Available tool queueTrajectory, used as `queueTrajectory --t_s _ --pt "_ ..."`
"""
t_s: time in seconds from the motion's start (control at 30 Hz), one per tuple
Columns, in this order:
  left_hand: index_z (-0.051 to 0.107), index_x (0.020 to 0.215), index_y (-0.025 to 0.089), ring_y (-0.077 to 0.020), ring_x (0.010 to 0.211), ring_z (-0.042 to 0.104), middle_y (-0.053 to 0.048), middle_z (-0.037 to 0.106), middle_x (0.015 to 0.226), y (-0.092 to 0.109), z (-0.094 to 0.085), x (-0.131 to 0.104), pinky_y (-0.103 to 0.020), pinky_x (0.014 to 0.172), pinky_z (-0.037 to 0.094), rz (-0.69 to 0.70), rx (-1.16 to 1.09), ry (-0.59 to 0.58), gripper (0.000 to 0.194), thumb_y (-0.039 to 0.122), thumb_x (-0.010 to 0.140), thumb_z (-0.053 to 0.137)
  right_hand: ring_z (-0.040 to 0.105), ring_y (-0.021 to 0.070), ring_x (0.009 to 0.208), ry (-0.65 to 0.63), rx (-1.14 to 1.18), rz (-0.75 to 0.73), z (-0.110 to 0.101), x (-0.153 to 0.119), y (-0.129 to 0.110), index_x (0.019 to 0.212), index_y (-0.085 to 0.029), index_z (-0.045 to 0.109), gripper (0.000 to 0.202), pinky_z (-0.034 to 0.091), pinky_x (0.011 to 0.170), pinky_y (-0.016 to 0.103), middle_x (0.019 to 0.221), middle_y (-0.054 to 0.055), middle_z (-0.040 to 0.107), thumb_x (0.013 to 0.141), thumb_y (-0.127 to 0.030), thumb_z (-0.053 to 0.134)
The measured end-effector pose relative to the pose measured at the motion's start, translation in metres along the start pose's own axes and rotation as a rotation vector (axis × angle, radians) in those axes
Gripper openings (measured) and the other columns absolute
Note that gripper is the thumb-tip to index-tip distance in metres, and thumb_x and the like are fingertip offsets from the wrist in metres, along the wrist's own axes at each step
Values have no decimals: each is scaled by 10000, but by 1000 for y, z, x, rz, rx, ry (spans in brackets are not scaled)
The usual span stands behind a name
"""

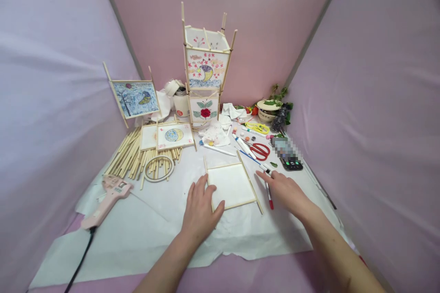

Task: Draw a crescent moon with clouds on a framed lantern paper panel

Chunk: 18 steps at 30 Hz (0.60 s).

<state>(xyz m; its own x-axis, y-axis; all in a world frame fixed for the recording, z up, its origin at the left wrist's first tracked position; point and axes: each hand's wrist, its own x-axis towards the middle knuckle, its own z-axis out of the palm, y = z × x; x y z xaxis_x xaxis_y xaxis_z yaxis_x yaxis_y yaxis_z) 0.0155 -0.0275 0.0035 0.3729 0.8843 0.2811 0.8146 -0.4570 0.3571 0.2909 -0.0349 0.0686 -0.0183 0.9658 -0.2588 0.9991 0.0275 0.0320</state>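
L hand (200,208) is spread wide, fingers at the left edge of the blank panel (231,186). R hand (284,192) is nearer the red-tipped pen (270,202), just right of the panel, long axis roughly front-to-back, partly hidden under that hand; can't tell if the grip's closed. Further back, bowl (267,115) & jar (180,104) have markings, too small 2 read tbh.

A phone (291,161) lies right of scissors (260,151); a tape roll (159,168) sits on sticks (129,153), with a glue gun (109,199) in front at left.
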Motion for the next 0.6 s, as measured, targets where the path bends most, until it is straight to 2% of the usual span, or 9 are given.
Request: queueTrajectory --t_s 0.07,0.17,0.27,0.4,0.5,0.6 --pt "547 1094 179 -306 1377 346 -166 390 1469 -1 0 0 -562 1143 259 13 -12 -3 265 282 850 564 595 240 930 123 -19 -27 -15 11 -8 1425 -307 420 596 359 731 301 1049 108 602 885 -55 400" --pt "532 1147 191 -292 1376 356 -135 411 1472 -3 2 0 -562 1151 242 30 -36 -11 311 260 847 570 568 251 1056 303 49 -88 -32 44 -32 1334 -201 499 410 379 822 305 1137 127 601 925 -217 483" --pt "515 1205 188 -289 1384 349 -124 447 1451 -4 3 -2 -563 1154 232 39 -50 -22 363 254 852 568 581 237 1053 265 114 -115 -37 90 -66 1178 -183 605 282 396 825 296 1127 116 629 946 -281 476" --pt "525 1204 184 -287 1387 344 -124 455 1446 -5 3 -3 -558 1158 225 36 -51 -24 367 241 845 577 604 240 1014 243 135 -122 -28 135 -99 1031 -155 662 208 416 760 284 1083 129 652 890 -281 575" --pt "542 1182 192 -289 1381 355 -120 468 1436 -4 3 -2 -559 1154 234 34 -48 -17 349 238 839 587 624 238 946 258 159 -121 -21 142 -107 952 -138 667 146 414 717 286 1018 135 672 874 -227 582" --pt "550 1177 191 -292 1377 362 -123 473 1431 -3 3 0 -564 1151 236 34 -50 -16 346 238 837 592 626 238 913 318 193 -122 -18 131 -102 924 -142 647 125 405 719 298 971 129 681 890 -197 540"
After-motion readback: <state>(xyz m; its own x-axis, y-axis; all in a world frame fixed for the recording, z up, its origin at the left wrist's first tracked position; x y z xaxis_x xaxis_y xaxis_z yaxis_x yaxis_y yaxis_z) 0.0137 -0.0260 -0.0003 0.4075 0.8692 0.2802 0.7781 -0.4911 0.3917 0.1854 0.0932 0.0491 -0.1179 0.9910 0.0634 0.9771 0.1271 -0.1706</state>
